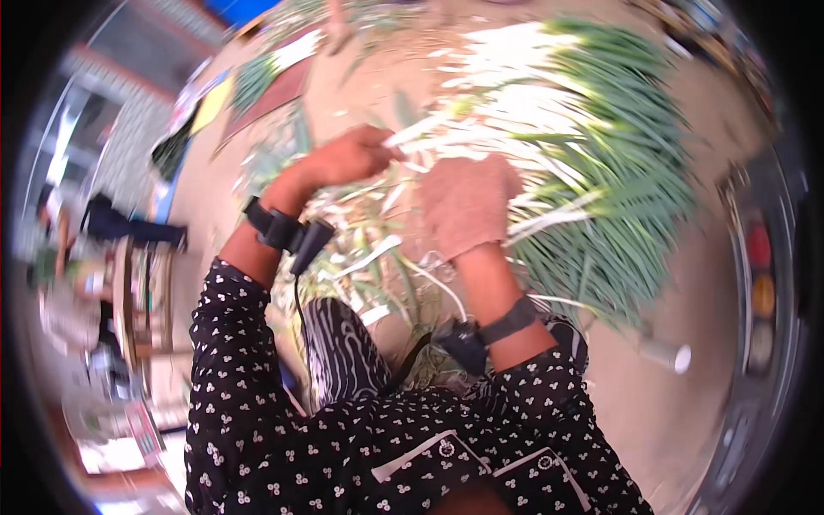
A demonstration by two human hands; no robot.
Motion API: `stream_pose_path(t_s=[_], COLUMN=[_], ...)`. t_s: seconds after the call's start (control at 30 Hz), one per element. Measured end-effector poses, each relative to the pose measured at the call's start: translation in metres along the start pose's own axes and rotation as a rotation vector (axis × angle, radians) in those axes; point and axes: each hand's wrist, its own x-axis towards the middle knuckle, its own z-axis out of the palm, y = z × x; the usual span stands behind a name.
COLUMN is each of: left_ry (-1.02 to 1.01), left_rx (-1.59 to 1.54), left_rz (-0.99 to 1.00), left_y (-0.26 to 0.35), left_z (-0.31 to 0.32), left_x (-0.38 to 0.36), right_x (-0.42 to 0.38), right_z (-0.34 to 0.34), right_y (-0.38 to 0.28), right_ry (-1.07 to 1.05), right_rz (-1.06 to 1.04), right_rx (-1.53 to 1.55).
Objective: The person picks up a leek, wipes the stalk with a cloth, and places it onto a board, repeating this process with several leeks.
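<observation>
My left hand (356, 156) is bare and closed, its fingertips pinching the pale end of a green onion (418, 131). My right hand (468, 206) wears a pinkish cloth glove and looks curled, its back to me. What its fingers grip is hidden beneath the glove. Just beyond and to the right of it spreads a big heap of green onions (635, 146), white ends toward the left and green leaves toward the right. A single white stalk (554, 220) shows beside the glove's right edge. Both wrists carry dark straps with small devices.
Peelings and cut leaves (369, 257) litter the ground below my hands. A smaller onion bundle (255, 81) lies on a dark red mat (283, 90) at upper left. A white cylinder (665, 354) lies at lower right. Another person's hand (338, 33) shows at the top; other people are at left.
</observation>
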Motion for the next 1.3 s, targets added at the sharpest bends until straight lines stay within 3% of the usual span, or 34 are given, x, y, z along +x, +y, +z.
stream_pose_path(t_s=[0.03, 0.07, 0.13, 0.17, 0.23, 0.27, 0.3, 0.47, 0.5, 0.57, 0.6, 0.67, 0.7, 0.73, 0.8, 0.83, 0.93, 1.13, 1.3], left_ry=[0.006, 0.015, 0.031, 0.036, 0.199, 0.235, 0.274, 0.344, 0.335, 0.331, 0.337, 0.7, 0.922, 1.14, 1.066, 0.998, 1.193, 1.545, 1.831], left_rx=[-0.112, -0.137, -0.186, -0.791, -0.775, -0.789, -0.866, -1.125, -1.073, -0.872, -0.726, -0.703, -0.666, -0.623, -1.175, -1.439, -1.404, -1.523, -1.494], left_rz=[-0.076, -0.039, 0.035, -0.253, -0.2, -0.117, -0.171, -0.098, -0.095, -0.117, -0.144, -0.128, -0.071, -0.014, 0.165, 0.269, 0.164, 0.109, -0.016], left_y=[-0.011, -0.025, -0.05, -0.044, -0.039, -0.055, -0.055, -0.059, -0.064, -0.072, -0.077, -0.099, -0.113, -0.124, -0.135, -0.14, -0.176, -0.212, -0.276], left_z=[0.009, 0.026, 0.062, 0.076, 0.097, 0.11, 0.11, 0.11, 0.105, 0.083, 0.068, 0.048, 0.043, 0.041, 0.046, 0.05, 0.065, 0.053, 0.045], left_x=[-0.031, -0.06, -0.117, -0.139, -0.185, -0.2, -0.223, -0.291, -0.312, -0.36, -0.385, -0.429, -0.445, -0.458, -0.468, -0.471, -0.502, -0.568, -0.635], right_x=[0.004, 0.01, 0.003, -0.003, -0.014, -0.016, -0.019, -0.082, -0.093, -0.103, -0.108, -0.117, -0.125, -0.132, -0.158, -0.169, -0.189, -0.212, -0.228], right_z=[-0.001, 0.025, 0.004, -0.003, -0.016, -0.013, -0.01, -0.068, -0.081, -0.101, -0.102, -0.106, -0.097, -0.097, -0.115, -0.112, -0.096, -0.075, -0.067], right_y=[-0.012, -0.021, -0.053, -0.074, -0.116, -0.138, -0.16, -0.205, -0.218, -0.243, -0.256, -0.282, -0.312, -0.326, -0.356, -0.375, -0.424, -0.468, -0.476], right_ry=[0.039, 0.367, 0.554, 0.509, 0.398, 0.459, 0.506, 0.456, 0.443, 0.392, 0.316, 0.176, -0.176, -0.098, 0.196, 0.19, -0.049, -0.431, -0.574], right_rz=[0.033, -0.052, -0.195, -0.275, -0.426, -0.615, -0.81, -1.138, -1.198, -1.322, -1.254, -1.107, -1.011, -1.258, -1.744, -1.839, -1.877, -1.736, -1.667], right_rx=[-0.044, 0.016, 0.102, 0.174, 0.325, 0.387, 0.434, 0.79, 0.859, 0.716, 0.762, 0.855, 1.294, 0.962, 0.389, 0.339, 0.39, 0.527, 0.505])
